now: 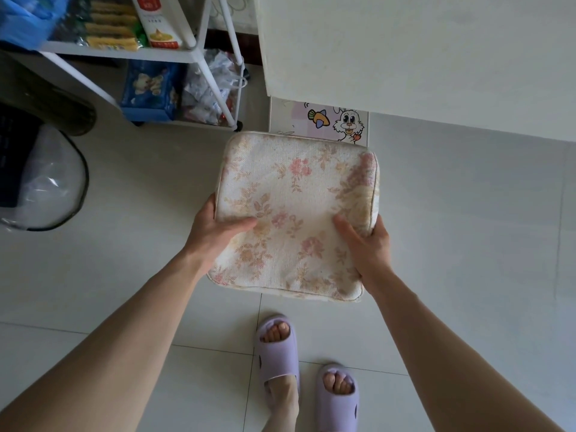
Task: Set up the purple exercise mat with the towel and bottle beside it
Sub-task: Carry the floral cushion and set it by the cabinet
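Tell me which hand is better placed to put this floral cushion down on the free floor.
Probably the right hand: open tiles lie on its side, the white cart on the other.

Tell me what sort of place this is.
Most likely a room in a home. A white wheeled cart holds packaged snacks, the floor is pale tile, and the person wears lilac slippers while both hands hold a floral cushion.

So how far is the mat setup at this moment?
Nothing looks done: no purple mat, towel or bottle is in view on the tiled floor. In hand: left hand and right hand hold a floral cushion. All three items remain.
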Available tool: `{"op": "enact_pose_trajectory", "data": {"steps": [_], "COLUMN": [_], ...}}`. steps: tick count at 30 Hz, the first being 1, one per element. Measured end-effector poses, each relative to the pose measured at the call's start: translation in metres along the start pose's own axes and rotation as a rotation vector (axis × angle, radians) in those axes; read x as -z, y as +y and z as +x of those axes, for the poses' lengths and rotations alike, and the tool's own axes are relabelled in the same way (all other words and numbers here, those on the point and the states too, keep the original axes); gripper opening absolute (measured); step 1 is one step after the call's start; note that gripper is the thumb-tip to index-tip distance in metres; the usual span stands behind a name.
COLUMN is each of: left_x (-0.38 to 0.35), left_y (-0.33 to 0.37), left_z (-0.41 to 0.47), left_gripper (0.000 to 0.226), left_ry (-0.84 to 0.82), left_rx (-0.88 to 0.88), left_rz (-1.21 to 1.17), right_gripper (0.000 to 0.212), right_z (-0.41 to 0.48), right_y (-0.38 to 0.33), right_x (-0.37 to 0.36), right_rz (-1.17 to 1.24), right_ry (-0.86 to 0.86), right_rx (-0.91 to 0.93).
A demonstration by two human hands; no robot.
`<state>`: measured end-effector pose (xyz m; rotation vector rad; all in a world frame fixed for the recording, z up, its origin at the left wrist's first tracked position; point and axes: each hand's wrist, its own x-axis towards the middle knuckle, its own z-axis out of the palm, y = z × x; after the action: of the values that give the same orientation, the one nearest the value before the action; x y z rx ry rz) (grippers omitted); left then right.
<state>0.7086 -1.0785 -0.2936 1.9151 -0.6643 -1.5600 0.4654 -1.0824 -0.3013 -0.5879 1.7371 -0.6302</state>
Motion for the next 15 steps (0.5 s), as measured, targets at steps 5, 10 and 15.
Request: {"op": "enact_pose_trajectory", "data": {"steps": [5, 10, 15], "left_x": [-0.002, 0.000, -0.005], "left_y": [-0.003, -0.002, 0.030], "left_z": [-0.001, -0.024, -0.085], "left_gripper": [0.059, 0.090, 0.093], "left_ry": [0.028, 0.082, 0.082], "left_rx": [-0.017, 0.003, 0.023], "left_rz": [0.014, 0.069, 0.011], "right_gripper": [0.048, 0.077, 0.077], "right_z": [-0.001, -0.021, -0.076], "right_y": [-0.003, -0.009, -0.044], "right_x": [0.000, 0.011, 0.036], "right_rz": [-0.004, -0.005, -0.040], "right_ry": [-0.001, -0.038, -0.026], "right_rx": [0.009, -0.003, -0.021]}}
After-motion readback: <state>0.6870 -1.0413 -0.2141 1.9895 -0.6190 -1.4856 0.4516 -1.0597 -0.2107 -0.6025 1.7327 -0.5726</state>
